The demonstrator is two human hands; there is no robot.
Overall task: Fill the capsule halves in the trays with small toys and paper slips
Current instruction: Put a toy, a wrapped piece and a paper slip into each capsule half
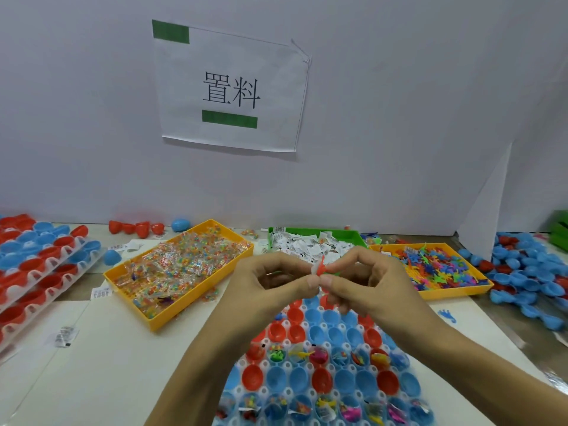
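Both hands meet above the white capsule tray [307,368]. My left hand [273,281] and my right hand [365,281] pinch together a small red toy with a white paper slip [319,268], and something green shows behind the right fingers. Below them the tray holds red and blue capsule halves [321,379]. Two of its rows carry toys and packets [319,355]; the other rows look empty.
A yellow bin of bead packets [181,269] lies at the left. The green bin of paper slips [307,244] stands behind my hands, and a yellow bin of small coloured toys [436,269] sits at the right. Stacked capsule trays [40,272] are far left; loose blue halves [528,284] far right.
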